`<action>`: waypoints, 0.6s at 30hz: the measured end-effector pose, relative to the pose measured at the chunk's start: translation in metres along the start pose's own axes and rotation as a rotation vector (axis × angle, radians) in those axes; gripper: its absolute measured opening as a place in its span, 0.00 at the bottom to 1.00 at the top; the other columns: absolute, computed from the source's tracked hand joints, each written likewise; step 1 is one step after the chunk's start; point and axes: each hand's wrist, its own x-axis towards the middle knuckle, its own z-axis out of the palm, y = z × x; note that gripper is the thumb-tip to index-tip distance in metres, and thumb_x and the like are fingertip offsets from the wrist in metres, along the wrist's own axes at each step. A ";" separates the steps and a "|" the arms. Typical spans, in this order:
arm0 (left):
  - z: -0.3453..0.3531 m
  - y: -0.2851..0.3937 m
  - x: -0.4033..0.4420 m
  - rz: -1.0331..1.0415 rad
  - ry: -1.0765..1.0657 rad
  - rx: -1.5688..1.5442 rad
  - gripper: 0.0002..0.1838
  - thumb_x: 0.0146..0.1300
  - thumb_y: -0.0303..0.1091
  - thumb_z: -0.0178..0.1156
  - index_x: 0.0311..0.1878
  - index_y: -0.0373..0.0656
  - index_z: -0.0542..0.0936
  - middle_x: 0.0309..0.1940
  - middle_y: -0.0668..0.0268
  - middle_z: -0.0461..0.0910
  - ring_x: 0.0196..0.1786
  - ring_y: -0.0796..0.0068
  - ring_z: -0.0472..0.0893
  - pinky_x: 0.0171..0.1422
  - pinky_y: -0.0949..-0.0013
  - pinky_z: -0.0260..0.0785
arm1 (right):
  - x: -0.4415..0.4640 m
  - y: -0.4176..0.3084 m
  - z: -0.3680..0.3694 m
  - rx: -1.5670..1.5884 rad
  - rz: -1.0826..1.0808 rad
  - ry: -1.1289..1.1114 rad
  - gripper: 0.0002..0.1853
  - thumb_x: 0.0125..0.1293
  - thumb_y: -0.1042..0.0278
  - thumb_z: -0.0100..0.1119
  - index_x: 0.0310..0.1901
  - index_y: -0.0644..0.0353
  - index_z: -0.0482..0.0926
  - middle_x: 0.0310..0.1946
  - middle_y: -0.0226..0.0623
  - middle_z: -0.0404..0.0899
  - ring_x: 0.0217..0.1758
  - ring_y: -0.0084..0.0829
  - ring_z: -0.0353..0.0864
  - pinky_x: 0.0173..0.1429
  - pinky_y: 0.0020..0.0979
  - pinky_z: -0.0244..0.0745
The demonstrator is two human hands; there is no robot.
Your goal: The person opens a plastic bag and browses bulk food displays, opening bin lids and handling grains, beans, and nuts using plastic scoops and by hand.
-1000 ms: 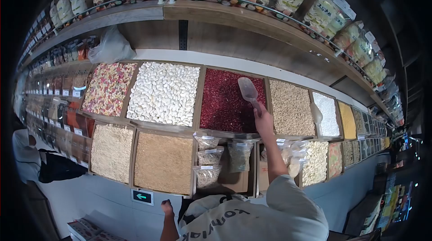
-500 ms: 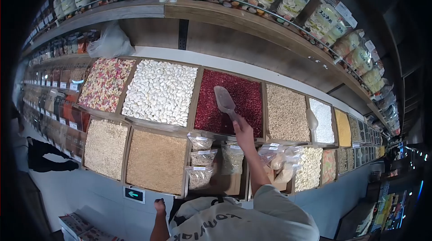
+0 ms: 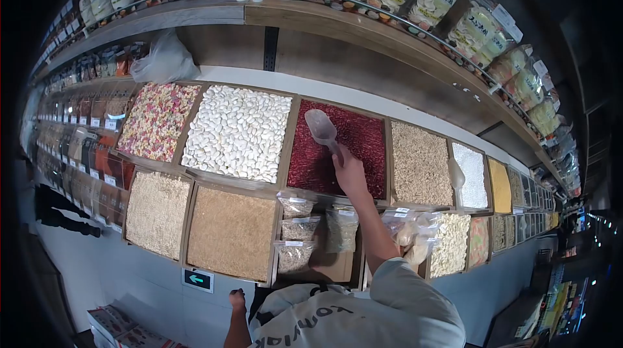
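Observation:
My right hand is wrapped round the handle of a clear plastic scoop. The scoop lies over the upper left part of a wooden bin of dark red beans, its blade pointing away from me. Whether beans are in the blade is too small to tell. My left hand hangs low near my body, below the bin of tan grain, its fingers curled; what it holds, if anything, is hidden.
White beans fill the bin to the left, pale brown grain the one to the right. Small bags sit in front. A wooden shelf with packed bags runs above. Another person's dark-clothed legs show at far left.
Over the last second my right hand and the scoop have moved left across the red beans, then slightly toward the back of the bin. At far left, the other person has shifted leftward.

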 end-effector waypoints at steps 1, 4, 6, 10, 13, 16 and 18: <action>-0.002 -0.001 -0.004 -0.019 -0.001 -0.044 0.14 0.56 0.30 0.60 0.40 0.28 0.79 0.31 0.57 0.81 0.33 0.66 0.80 0.41 0.62 0.71 | -0.005 0.002 -0.005 -0.053 0.013 -0.023 0.19 0.71 0.66 0.54 0.61 0.59 0.73 0.40 0.62 0.81 0.46 0.61 0.81 0.48 0.56 0.77; -0.007 -0.007 0.000 -0.015 -0.022 -0.061 0.12 0.56 0.29 0.60 0.38 0.29 0.78 0.30 0.57 0.81 0.31 0.66 0.80 0.38 0.63 0.72 | -0.014 0.023 -0.023 -0.117 0.069 0.023 0.21 0.70 0.66 0.55 0.63 0.60 0.72 0.43 0.61 0.82 0.45 0.60 0.82 0.48 0.55 0.77; -0.010 -0.008 0.006 0.009 -0.043 -0.096 0.11 0.56 0.28 0.60 0.38 0.29 0.78 0.30 0.57 0.81 0.30 0.66 0.80 0.37 0.64 0.72 | -0.017 0.052 -0.029 -0.151 0.048 0.093 0.22 0.70 0.66 0.55 0.63 0.63 0.72 0.44 0.61 0.81 0.44 0.60 0.82 0.48 0.55 0.78; -0.015 -0.006 0.025 0.092 -0.104 -0.089 0.10 0.57 0.27 0.59 0.39 0.30 0.78 0.30 0.57 0.81 0.30 0.67 0.79 0.37 0.66 0.72 | -0.023 0.076 -0.052 -0.196 0.050 0.141 0.21 0.71 0.64 0.54 0.63 0.63 0.72 0.42 0.62 0.82 0.41 0.61 0.83 0.44 0.54 0.78; -0.011 0.005 0.037 0.173 -0.167 -0.086 0.11 0.58 0.28 0.58 0.41 0.30 0.78 0.31 0.57 0.81 0.33 0.67 0.80 0.40 0.65 0.73 | -0.022 0.078 -0.066 -0.219 0.129 0.142 0.20 0.71 0.65 0.54 0.61 0.64 0.72 0.38 0.64 0.81 0.39 0.62 0.82 0.42 0.55 0.77; -0.001 0.025 0.037 0.188 -0.097 -0.040 0.13 0.57 0.32 0.56 0.33 0.29 0.79 0.25 0.59 0.80 0.29 0.71 0.77 0.35 0.66 0.69 | -0.014 0.083 -0.074 -0.275 0.169 0.149 0.21 0.71 0.65 0.55 0.62 0.65 0.73 0.35 0.63 0.81 0.39 0.60 0.83 0.42 0.52 0.77; 0.001 0.037 0.034 0.175 -0.096 -0.008 0.12 0.57 0.33 0.56 0.33 0.30 0.80 0.25 0.59 0.80 0.29 0.71 0.76 0.35 0.66 0.68 | -0.008 0.094 -0.070 -0.299 0.134 0.186 0.22 0.71 0.64 0.54 0.63 0.63 0.73 0.33 0.62 0.81 0.37 0.60 0.82 0.41 0.52 0.77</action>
